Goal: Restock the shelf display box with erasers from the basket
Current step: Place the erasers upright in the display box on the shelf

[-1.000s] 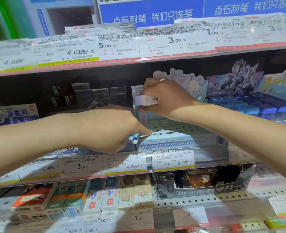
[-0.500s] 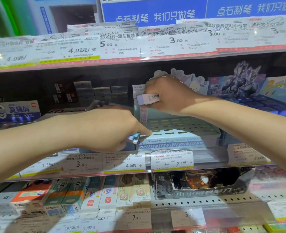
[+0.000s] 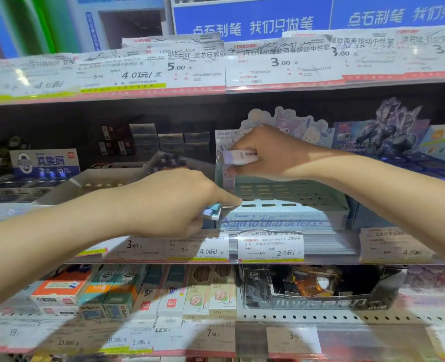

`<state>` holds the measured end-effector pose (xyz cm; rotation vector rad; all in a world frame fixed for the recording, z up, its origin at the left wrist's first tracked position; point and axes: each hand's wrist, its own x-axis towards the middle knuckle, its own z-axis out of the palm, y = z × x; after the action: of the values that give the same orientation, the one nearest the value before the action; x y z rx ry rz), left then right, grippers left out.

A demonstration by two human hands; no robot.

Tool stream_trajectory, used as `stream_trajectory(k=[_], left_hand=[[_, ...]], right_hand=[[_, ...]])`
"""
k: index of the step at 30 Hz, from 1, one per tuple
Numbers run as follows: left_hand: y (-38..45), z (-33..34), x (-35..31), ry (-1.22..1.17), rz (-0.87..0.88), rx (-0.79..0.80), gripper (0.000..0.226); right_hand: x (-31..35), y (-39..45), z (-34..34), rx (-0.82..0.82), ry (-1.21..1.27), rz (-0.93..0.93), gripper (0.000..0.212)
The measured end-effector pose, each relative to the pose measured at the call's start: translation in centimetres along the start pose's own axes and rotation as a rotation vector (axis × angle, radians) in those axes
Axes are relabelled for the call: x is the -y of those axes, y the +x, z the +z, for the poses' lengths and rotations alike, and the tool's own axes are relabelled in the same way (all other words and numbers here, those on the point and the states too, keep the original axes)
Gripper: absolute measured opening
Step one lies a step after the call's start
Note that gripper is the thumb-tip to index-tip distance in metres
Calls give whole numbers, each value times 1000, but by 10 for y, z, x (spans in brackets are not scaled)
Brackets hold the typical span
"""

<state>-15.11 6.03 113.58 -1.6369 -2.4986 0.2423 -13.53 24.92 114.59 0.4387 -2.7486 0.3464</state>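
Observation:
A pale blue display box (image 3: 289,205) with rows of slots and a cartoon-character backboard stands on the middle shelf. My right hand (image 3: 273,152) hovers over its back left corner, shut on a white and lilac eraser (image 3: 238,155) with a barcode. My left hand (image 3: 174,202) is at the box's front left corner, pinching a small blue eraser (image 3: 212,213), with the forefinger touching the box's front edge. The basket is out of view.
Price tags line the shelf edge (image 3: 268,246) below the box. A grey open box (image 3: 93,184) sits to the left, a dark blue display box (image 3: 388,142) to the right. Pencil boxes (image 3: 127,291) and a black sharpener box (image 3: 318,291) fill the lower shelf.
My right hand with its eraser has shifted slightly right and back over the box. My left hand has stayed at the front corner.

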Motion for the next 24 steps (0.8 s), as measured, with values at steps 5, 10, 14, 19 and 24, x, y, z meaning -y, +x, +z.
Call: stream_trajectory(k=[5, 10, 14, 19, 24], left_hand=[[-8, 16, -8, -296, -54, -330, 48], [-2, 16, -13, -771, -329, -520, 9], [-3, 9, -16, -1164, -337, -518, 23], [4, 5, -18, -1379, -347, -522, 17], [6, 1, -15, -1389, -445, -561, 30]], right_hand=[[6, -13, -11, 67, 396, 131, 37], [16, -24, -13, 270, 883, 185, 27], [19, -27, -8, 469, 1098, 193, 37], [22, -26, -1, 434, 1299, 223, 32], [24, -27, -1, 312, 1179, 173, 15]])
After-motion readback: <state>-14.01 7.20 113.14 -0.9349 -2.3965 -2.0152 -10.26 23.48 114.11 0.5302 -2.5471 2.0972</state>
